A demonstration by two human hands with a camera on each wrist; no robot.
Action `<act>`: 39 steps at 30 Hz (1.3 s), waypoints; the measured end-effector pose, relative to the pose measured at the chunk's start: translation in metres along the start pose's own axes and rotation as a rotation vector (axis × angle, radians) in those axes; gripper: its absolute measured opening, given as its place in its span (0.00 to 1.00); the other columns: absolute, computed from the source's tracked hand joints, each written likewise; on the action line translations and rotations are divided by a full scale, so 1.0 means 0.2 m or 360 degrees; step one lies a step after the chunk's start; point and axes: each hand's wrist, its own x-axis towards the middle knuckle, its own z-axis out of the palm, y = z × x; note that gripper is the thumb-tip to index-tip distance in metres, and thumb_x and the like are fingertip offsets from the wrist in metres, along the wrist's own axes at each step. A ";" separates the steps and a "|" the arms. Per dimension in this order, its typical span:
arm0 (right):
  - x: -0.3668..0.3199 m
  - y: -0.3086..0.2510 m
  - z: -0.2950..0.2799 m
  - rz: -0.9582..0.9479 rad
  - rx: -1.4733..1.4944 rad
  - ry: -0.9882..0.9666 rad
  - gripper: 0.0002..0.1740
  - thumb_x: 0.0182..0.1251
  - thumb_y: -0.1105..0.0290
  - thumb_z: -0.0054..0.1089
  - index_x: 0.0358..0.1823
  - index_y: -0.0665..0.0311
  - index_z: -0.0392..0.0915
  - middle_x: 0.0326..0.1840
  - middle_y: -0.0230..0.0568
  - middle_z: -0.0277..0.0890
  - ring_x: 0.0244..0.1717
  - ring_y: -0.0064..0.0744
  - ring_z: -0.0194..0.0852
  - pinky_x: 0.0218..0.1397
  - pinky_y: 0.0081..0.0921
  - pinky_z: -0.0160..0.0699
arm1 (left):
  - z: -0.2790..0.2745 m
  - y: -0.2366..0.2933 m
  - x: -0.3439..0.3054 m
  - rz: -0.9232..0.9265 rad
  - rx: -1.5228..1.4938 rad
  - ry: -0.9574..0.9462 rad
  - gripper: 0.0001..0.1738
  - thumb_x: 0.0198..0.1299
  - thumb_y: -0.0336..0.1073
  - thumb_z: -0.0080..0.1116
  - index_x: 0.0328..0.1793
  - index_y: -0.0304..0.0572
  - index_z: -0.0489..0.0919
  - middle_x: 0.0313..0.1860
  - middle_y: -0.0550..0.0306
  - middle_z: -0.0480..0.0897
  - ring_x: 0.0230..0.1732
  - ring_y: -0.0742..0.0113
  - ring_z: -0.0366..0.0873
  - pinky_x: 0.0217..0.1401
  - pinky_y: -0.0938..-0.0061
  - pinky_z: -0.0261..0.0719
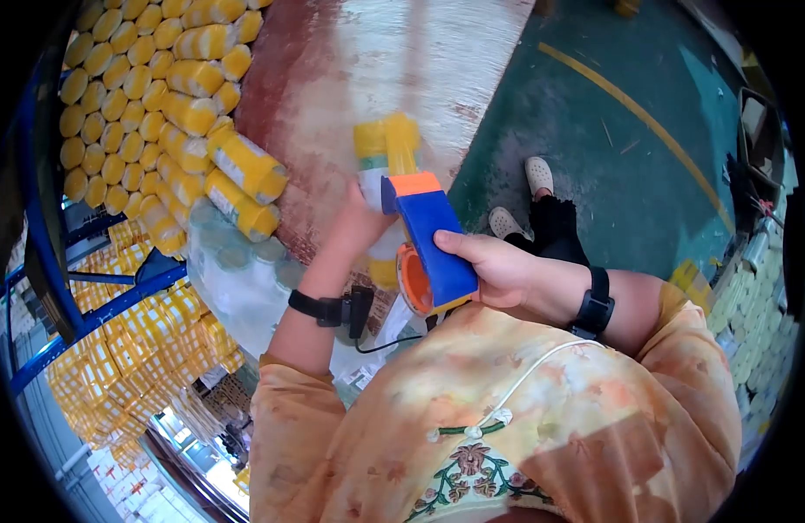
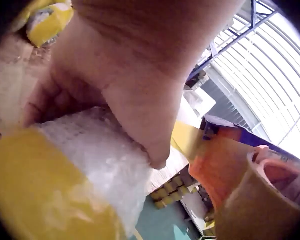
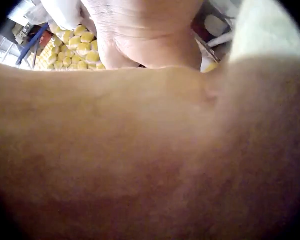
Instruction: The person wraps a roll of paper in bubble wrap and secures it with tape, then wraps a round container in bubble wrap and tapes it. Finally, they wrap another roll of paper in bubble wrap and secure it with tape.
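My left hand (image 1: 357,220) grips a bubble-wrapped cylinder (image 2: 97,165) with yellow tape over its ends, held above the worktable. A blue and orange tape dispenser (image 1: 435,240) is in my right hand (image 1: 504,266), the thumb lying along its blue side. The dispenser's orange front lies against the cylinder beside my left hand. A strip of yellow tape (image 1: 403,146) shows on the cylinder's far end, just beyond the dispenser. In the left wrist view, the tape roll (image 2: 262,200) sits on the dispenser to the right of the cylinder. My forearm fills most of the right wrist view.
Many yellow-taped cylinders (image 1: 136,83) are stacked at the left of the worktable (image 1: 367,61). Clear-wrapped cylinders (image 1: 237,253) lie nearer me. A blue rack (image 1: 54,253) stands at far left. Feet in white clogs (image 1: 538,176) stand on the green floor (image 1: 611,166).
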 end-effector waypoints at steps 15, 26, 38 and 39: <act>-0.22 0.18 0.05 0.0196 -0.0371 0.0354 0.27 0.69 0.52 0.48 0.58 0.66 0.67 0.52 0.42 0.74 0.50 0.34 0.75 0.55 0.32 0.73 | 0.06 -0.16 0.05 -0.0049 -0.0359 -0.0045 0.49 0.49 0.58 0.62 0.68 0.35 0.54 0.55 0.37 0.75 0.54 0.47 0.76 0.56 0.62 0.73; 0.03 0.16 -0.09 0.0313 -0.0183 0.0310 0.25 0.73 0.51 0.38 0.57 0.66 0.66 0.48 0.45 0.74 0.47 0.42 0.75 0.52 0.41 0.75 | 0.03 -0.18 -0.06 0.0263 -0.0280 0.0209 0.36 0.59 0.48 0.51 0.70 0.42 0.54 0.60 0.35 0.70 0.59 0.40 0.70 0.61 0.57 0.67; -0.01 0.02 -0.11 0.0473 -0.0173 0.0351 0.25 0.72 0.53 0.41 0.58 0.66 0.66 0.50 0.45 0.75 0.49 0.41 0.76 0.54 0.41 0.74 | -0.30 0.07 0.14 0.2098 0.1294 -0.0015 0.33 0.48 0.27 0.52 0.63 0.64 0.69 0.69 0.65 0.64 0.71 0.63 0.56 0.70 0.51 0.54; -0.01 0.01 -0.11 0.0468 -0.0193 0.0360 0.24 0.72 0.53 0.42 0.58 0.66 0.66 0.50 0.45 0.75 0.49 0.40 0.76 0.54 0.41 0.75 | -0.28 0.06 0.20 0.2126 0.1365 -0.0070 0.33 0.46 0.28 0.53 0.63 0.63 0.69 0.69 0.65 0.64 0.72 0.63 0.56 0.70 0.51 0.54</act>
